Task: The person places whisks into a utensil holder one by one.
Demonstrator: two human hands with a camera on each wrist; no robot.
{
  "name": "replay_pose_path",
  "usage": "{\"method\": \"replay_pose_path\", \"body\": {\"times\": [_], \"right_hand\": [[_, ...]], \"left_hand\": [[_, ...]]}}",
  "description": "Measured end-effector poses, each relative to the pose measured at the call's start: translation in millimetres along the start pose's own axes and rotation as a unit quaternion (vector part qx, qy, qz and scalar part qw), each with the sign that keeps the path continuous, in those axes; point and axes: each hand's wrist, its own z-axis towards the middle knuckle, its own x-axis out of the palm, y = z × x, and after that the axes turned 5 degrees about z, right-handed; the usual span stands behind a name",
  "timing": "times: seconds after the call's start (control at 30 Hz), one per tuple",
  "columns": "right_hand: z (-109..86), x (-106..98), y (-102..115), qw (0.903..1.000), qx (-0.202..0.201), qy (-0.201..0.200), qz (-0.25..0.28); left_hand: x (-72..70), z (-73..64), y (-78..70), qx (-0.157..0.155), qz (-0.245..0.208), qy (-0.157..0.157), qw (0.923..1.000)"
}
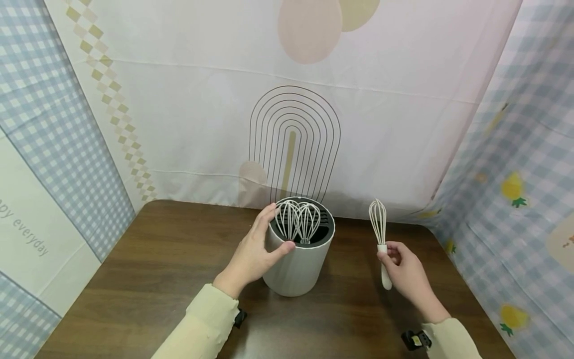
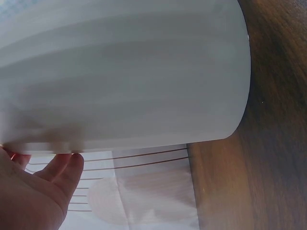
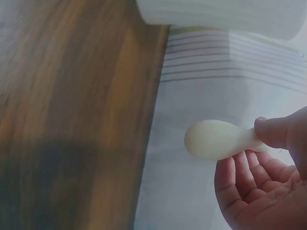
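Observation:
A white cylindrical utensil holder (image 1: 293,271) with a dark slotted top (image 1: 326,219) stands upright on the table. Two whisks (image 1: 298,219) sit in it with their wire heads up. My left hand (image 1: 255,252) grips the holder near its rim, thumb at the front and fingers along the left side; the left wrist view shows fingers (image 2: 69,175) against the white wall (image 2: 134,86). To the right, my right hand (image 1: 405,271) pinches another whisk (image 1: 378,224) by its pale handle, wires upward. In the right wrist view the rounded handle end (image 3: 211,140) sticks out from the fingers.
The brown wooden table (image 1: 188,259) carries the holder. A white patterned cloth (image 1: 193,129) hangs behind it, with blue checked cloth at the left (image 1: 54,99) and right (image 1: 529,139). The whisk is apart from the holder.

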Motion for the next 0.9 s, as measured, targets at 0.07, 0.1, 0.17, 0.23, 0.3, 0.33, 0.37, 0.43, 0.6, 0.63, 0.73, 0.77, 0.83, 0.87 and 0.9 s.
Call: {"method": "replay_pose_path", "body": {"times": [0.07, 0.1, 0.17, 0.23, 0.3, 0.33, 0.37, 0.43, 0.6, 0.63, 0.73, 0.77, 0.83, 0.87, 0.9], "right_hand": [[-0.4, 0, 6, 0.9999, -0.006, -0.007, 0.007], [-0.5, 1, 9, 0.9999, -0.009, -0.009, 0.011], [-0.6, 1, 15, 0.9997, -0.012, -0.010, 0.021], [-0.7, 1, 20, 0.9993, -0.015, -0.009, 0.032], [-0.9, 1, 24, 0.9991, -0.014, -0.009, 0.040], [-1.1, 2, 25, 0.9989, -0.014, -0.009, 0.044], [-1.2, 2, 26, 0.9987, -0.015, -0.009, 0.047], [-1.6, 2, 28, 0.9985, -0.016, -0.011, 0.051], [-1.8, 3, 31, 0.9980, -0.024, -0.015, 0.056], [-1.8, 3, 31, 0.9980, -0.027, -0.015, 0.056], [-1.0, 3, 33, 0.9977, -0.034, -0.015, 0.056], [-0.8, 4, 35, 0.9975, -0.036, -0.015, 0.058], [-0.7, 4, 37, 0.9971, -0.041, -0.014, 0.063], [-0.6, 4, 39, 0.9968, -0.044, -0.015, 0.066], [-0.4, 4, 40, 0.9964, -0.046, -0.015, 0.069]], "left_hand": [[0.3, -0.1, 0.5, 0.001, 0.001, 0.001, 1.0000], [0.5, -0.2, 0.8, 0.002, 0.001, 0.000, 1.0000], [0.7, -0.1, 1.3, 0.002, 0.002, -0.001, 1.0000], [0.8, 0.1, 1.6, 0.002, 0.002, -0.002, 1.0000], [0.9, 0.2, 1.3, 0.001, 0.002, -0.002, 1.0000], [0.8, 0.2, 1.1, 0.001, 0.003, -0.001, 1.0000], [0.7, 0.3, 0.9, 0.000, 0.002, -0.001, 1.0000], [0.7, 0.3, 0.7, -0.001, 0.003, 0.000, 1.0000], [0.4, 0.1, 0.8, -0.002, 0.003, 0.000, 1.0000], [0.5, 0.1, 1.0, -0.002, 0.002, 0.000, 1.0000], [0.3, -0.1, 0.8, -0.004, 0.002, 0.003, 1.0000], [0.1, -0.1, 0.5, -0.005, 0.002, 0.003, 1.0000], [0.0, 0.1, 0.4, -0.005, 0.002, 0.003, 1.0000], [-0.1, 0.0, 0.4, -0.005, 0.001, 0.003, 1.0000], [0.0, 0.0, 0.4, -0.005, 0.002, 0.002, 1.0000]]}}
